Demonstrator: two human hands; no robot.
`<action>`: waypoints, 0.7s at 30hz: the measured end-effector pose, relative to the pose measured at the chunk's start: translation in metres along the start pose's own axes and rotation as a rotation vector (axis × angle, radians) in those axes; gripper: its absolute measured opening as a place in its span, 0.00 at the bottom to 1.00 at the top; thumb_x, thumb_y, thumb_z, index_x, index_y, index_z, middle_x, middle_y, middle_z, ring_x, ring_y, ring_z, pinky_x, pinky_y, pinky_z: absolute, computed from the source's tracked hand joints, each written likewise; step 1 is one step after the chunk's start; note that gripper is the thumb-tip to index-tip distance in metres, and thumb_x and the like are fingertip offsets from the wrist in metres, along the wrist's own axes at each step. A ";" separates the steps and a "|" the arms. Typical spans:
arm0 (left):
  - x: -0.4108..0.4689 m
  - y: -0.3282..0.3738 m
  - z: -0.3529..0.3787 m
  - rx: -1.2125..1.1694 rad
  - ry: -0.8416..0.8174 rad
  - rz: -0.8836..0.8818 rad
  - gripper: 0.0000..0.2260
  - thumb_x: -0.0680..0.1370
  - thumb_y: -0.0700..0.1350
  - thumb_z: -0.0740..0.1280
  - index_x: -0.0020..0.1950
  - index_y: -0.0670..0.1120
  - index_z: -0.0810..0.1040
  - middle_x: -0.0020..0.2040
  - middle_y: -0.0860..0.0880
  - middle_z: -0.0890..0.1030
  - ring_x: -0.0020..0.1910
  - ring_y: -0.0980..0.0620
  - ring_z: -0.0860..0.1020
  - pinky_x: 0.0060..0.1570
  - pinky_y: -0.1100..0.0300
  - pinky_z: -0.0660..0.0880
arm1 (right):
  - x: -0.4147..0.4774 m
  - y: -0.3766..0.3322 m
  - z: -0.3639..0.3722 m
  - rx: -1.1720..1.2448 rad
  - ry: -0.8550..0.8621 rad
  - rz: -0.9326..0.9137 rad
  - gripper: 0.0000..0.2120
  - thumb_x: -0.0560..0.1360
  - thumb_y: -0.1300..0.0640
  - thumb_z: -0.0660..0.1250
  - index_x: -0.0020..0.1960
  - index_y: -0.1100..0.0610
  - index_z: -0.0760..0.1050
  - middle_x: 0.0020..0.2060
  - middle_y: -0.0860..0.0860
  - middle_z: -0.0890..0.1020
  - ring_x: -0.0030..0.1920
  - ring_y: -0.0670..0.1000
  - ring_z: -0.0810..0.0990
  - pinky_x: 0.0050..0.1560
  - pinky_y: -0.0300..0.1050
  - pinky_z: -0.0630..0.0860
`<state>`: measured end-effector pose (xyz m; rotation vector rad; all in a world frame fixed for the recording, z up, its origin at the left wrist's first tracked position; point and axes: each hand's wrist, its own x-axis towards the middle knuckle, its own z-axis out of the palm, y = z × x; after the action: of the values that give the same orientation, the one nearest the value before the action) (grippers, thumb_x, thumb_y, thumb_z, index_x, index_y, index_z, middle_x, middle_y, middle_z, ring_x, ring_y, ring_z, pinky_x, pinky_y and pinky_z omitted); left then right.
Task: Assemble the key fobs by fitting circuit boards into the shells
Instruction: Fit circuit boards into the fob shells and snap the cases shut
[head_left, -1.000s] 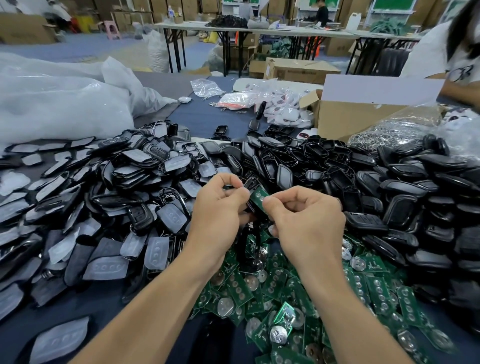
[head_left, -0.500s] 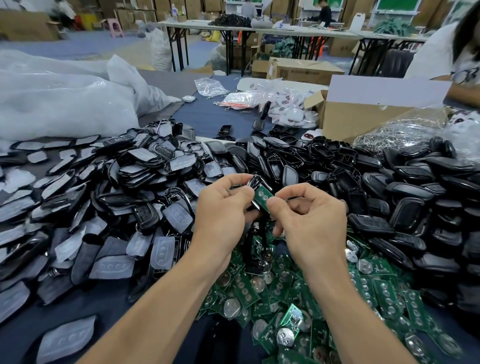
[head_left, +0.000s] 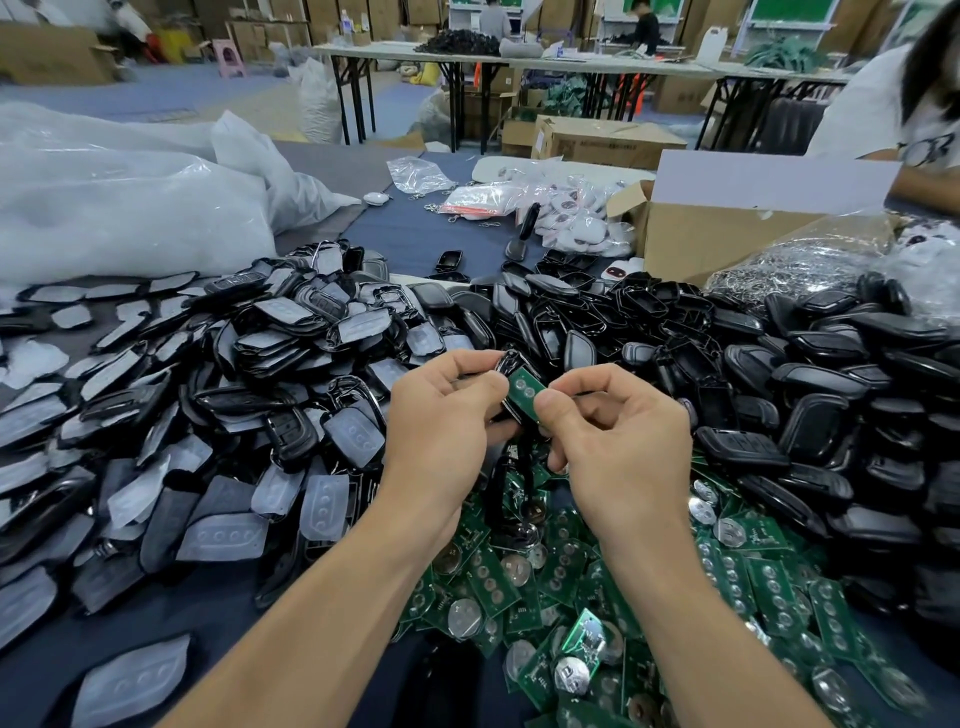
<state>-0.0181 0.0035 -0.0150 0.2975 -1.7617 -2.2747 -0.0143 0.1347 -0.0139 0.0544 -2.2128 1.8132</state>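
Hovering above the heap of green circuit boards (head_left: 563, 577), both forearms reach forward from the wearer and the two hands meet close together. The left hand (head_left: 441, 415) curls its fingers round a black plastic key-fob shell (head_left: 510, 362), with the thumb laid across the top. The right hand (head_left: 618, 434) pinches a small green rectangular circuit board (head_left: 524, 387) between thumb and bent forefinger, its other fingers curled beneath. The board lies tilted against the open side of the shell and touches it; whether it is seated I cannot tell.

Compared with a second ago, both hands keep the same grips and the same spot over the heap. A little more of the board's green face now shows between the two thumbs.

The boards in the heap are flat and glossy, with rows of round contact pads, and several carry silvery coin cells (head_left: 464, 616). Left of the heap spreads a litter of translucent grey rubber button pads (head_left: 223, 535) mixed with black frames, soft-looking and matte. Right of the heap and behind it rise piles of glossy black rounded shells (head_left: 810, 421). Farther back beyond the heap a brown cardboard box (head_left: 691, 244) stands on the dark blue counter (head_left: 410, 228). Far to the left of the heap sits a big crinkled white plastic bag (head_left: 119, 208).
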 end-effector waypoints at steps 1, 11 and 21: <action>0.000 0.000 0.000 0.008 -0.001 0.001 0.09 0.80 0.36 0.70 0.47 0.49 0.85 0.39 0.47 0.86 0.38 0.54 0.84 0.39 0.59 0.82 | 0.000 0.000 0.000 -0.017 0.011 0.005 0.07 0.74 0.57 0.76 0.40 0.48 0.82 0.27 0.48 0.83 0.25 0.51 0.79 0.27 0.44 0.76; -0.005 -0.002 0.003 0.054 -0.063 0.098 0.09 0.75 0.31 0.75 0.49 0.45 0.83 0.40 0.33 0.84 0.38 0.41 0.80 0.37 0.60 0.82 | -0.001 -0.002 0.002 -0.090 0.114 0.051 0.09 0.71 0.56 0.78 0.35 0.51 0.80 0.27 0.43 0.83 0.26 0.44 0.80 0.28 0.36 0.76; -0.006 -0.001 0.004 0.049 -0.015 0.107 0.11 0.70 0.34 0.78 0.42 0.49 0.85 0.35 0.42 0.86 0.36 0.42 0.79 0.33 0.57 0.82 | -0.002 -0.006 0.003 -0.113 0.095 0.086 0.09 0.71 0.56 0.78 0.34 0.51 0.80 0.27 0.44 0.83 0.27 0.45 0.81 0.27 0.36 0.75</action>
<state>-0.0142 0.0090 -0.0152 0.1901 -1.7977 -2.1679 -0.0116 0.1307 -0.0095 -0.1481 -2.2771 1.6924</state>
